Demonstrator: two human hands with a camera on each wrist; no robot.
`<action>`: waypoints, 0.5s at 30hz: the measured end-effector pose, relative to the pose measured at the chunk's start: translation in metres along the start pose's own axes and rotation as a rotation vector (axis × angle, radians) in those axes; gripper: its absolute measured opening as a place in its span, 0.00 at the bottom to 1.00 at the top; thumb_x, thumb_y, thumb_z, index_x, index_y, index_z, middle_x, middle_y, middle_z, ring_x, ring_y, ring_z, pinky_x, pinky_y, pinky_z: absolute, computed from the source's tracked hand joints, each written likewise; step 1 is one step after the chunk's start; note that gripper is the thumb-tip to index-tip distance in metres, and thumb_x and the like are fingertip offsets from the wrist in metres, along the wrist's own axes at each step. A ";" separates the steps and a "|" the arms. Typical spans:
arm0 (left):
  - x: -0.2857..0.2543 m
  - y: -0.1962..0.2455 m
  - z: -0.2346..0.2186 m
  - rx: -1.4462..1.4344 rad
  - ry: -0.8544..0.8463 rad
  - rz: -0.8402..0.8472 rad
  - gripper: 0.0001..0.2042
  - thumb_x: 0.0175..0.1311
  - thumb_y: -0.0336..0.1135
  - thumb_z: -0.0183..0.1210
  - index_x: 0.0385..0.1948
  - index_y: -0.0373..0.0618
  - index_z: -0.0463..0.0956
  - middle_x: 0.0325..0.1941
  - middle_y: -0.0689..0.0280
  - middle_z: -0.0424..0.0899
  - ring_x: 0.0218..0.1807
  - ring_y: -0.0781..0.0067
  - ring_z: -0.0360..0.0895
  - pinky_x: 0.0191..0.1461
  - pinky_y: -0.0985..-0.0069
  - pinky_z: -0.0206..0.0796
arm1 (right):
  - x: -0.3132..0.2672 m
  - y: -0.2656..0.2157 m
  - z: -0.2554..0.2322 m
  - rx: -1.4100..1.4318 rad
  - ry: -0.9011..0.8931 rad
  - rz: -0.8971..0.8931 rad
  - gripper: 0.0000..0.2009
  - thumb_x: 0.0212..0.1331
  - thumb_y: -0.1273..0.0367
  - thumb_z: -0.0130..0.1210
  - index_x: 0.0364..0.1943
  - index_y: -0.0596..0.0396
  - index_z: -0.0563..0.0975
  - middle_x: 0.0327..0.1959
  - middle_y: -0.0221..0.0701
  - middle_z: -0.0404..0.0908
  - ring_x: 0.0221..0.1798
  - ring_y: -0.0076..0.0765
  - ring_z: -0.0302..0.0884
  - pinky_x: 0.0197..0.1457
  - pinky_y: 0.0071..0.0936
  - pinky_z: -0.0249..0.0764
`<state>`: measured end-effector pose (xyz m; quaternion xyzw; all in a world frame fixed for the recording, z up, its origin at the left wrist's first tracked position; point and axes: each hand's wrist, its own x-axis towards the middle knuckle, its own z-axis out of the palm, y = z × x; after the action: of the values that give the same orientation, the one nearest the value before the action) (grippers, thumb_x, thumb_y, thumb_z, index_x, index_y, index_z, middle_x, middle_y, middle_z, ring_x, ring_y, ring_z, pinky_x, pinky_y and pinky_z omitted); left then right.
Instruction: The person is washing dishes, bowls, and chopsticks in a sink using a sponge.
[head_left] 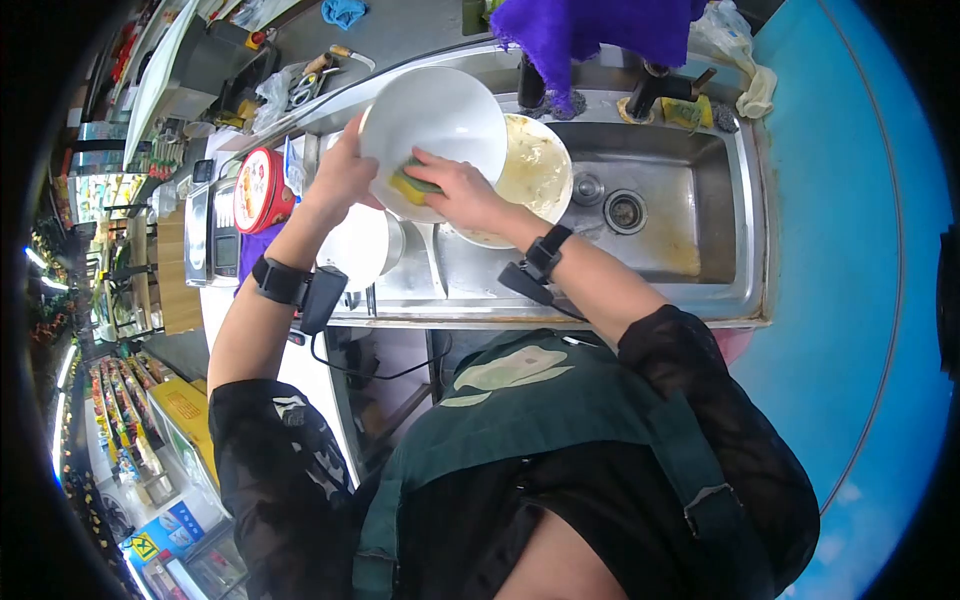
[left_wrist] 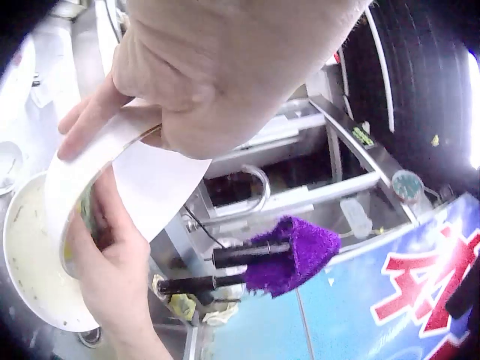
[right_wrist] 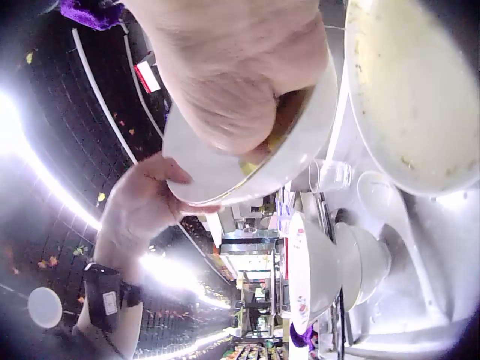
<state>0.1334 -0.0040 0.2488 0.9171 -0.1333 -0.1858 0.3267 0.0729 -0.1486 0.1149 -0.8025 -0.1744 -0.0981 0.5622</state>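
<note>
A large white bowl [head_left: 440, 115] is tilted in the air, its inside facing the head camera. My left hand [head_left: 344, 172] grips its left rim, thumb on the inner side and fingers behind. With my right hand [head_left: 462, 192] I hold a yellow and green sponge [head_left: 412, 188] against the bowl's inner wall near the lower rim. Below and to the right, a second white bowl [head_left: 556, 205] of cloudy, foamy water stands by the basin. In the right wrist view my right hand hides most of the sponge.
The steel sink basin [head_left: 690, 180] with its drain lies to the right. A white spoon [head_left: 434, 262] and white bowls [head_left: 352, 245] rest on the counter's left part. A red round tin [head_left: 262, 190] stands further left. A purple cloth [head_left: 600, 30] hangs over the tap behind.
</note>
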 end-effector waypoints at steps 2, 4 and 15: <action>-0.004 -0.019 -0.002 -0.442 -0.057 -0.272 0.32 0.50 0.18 0.43 0.64 0.43 0.54 0.52 0.51 0.73 0.40 0.51 0.82 0.30 0.63 0.82 | -0.006 -0.002 -0.020 -0.059 -0.122 0.042 0.20 0.48 0.75 0.54 0.50 0.52 0.77 0.64 0.41 0.66 0.52 0.50 0.76 0.56 0.35 0.73; -0.012 -0.029 -0.001 -0.508 -0.060 -0.294 0.32 0.49 0.18 0.42 0.64 0.41 0.55 0.52 0.52 0.73 0.40 0.50 0.82 0.31 0.61 0.82 | -0.012 -0.002 -0.037 -0.104 -0.152 -0.016 0.19 0.48 0.75 0.53 0.49 0.52 0.78 0.64 0.40 0.66 0.52 0.48 0.77 0.56 0.33 0.72; -0.040 -0.058 0.000 -0.617 0.176 -0.181 0.31 0.51 0.16 0.41 0.63 0.41 0.55 0.55 0.50 0.70 0.46 0.51 0.80 0.30 0.63 0.83 | -0.059 0.075 -0.051 -0.553 0.002 0.237 0.15 0.47 0.76 0.55 0.42 0.56 0.76 0.58 0.41 0.68 0.56 0.50 0.68 0.60 0.40 0.66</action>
<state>0.1050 0.0543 0.2218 0.7954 0.0399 -0.1657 0.5816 0.0498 -0.2296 0.0466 -0.9397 -0.0457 -0.0765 0.3301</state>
